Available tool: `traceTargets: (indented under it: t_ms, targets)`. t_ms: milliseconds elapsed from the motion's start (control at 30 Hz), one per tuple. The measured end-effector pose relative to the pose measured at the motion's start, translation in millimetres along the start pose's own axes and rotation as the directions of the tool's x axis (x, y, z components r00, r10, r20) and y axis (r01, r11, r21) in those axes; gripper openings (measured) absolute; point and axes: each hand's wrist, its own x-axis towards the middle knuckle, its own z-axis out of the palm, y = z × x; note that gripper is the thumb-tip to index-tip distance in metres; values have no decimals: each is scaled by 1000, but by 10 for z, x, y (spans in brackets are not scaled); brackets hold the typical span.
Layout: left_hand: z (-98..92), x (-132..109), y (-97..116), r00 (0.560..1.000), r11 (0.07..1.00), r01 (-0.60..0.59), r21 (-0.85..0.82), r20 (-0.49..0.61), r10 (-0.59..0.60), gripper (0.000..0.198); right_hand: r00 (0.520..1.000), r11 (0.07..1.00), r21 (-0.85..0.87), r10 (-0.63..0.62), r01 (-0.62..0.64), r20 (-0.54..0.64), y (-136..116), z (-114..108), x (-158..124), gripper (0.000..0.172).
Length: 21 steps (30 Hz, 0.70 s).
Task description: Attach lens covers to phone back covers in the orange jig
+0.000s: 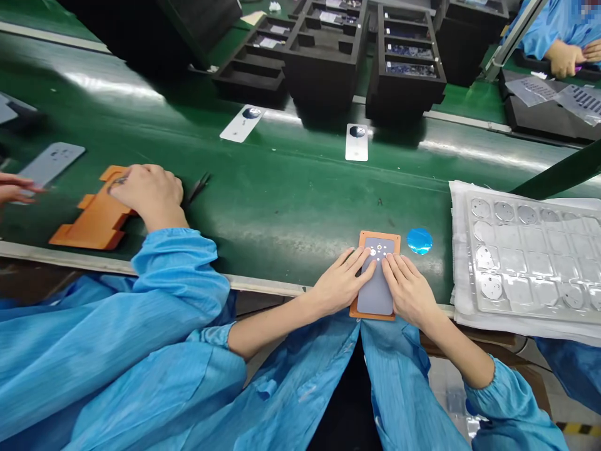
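A grey phone back panel (375, 294) with small holes near its top lies in an orange fixture (356, 311) at the bench's front edge. My left hand (340, 282) rests on the panel's left side, its fingers stretched out and its thumb on the panel. From the other side, my right hand (412, 289) lies with straight fingers along the panel's right edge, fingertips near the holes. Neither hand is wrapped round anything. Just right of the fixture is a round blue film disc (419, 241).
A clear blister tray (530, 255) with round parts lies on the right. Two white cards (357, 150) and black compartment boxes (323, 69) are farther back. At left, a co-worker's hand (153, 191) is on another orange fixture (89, 219), near black tweezers (199, 188).
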Motion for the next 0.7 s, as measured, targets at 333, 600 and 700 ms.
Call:
traceTargets:
  t_ms: [333,600,700]
  targets:
    - [-31,19,8,1000,997,2,-71,22,-1,52,999,997,59,54,-53,-3,-50,23,-38,68]
    - [-164,32,-361,1000,841,22,-541,17,-15,72,955,949,313,59,37,-292,67,121,-22,44]
    - [-203,155,-345,949,581,102,-808,-95,-299,74,836,723,686,324,82,-442,100,43,-3,35]
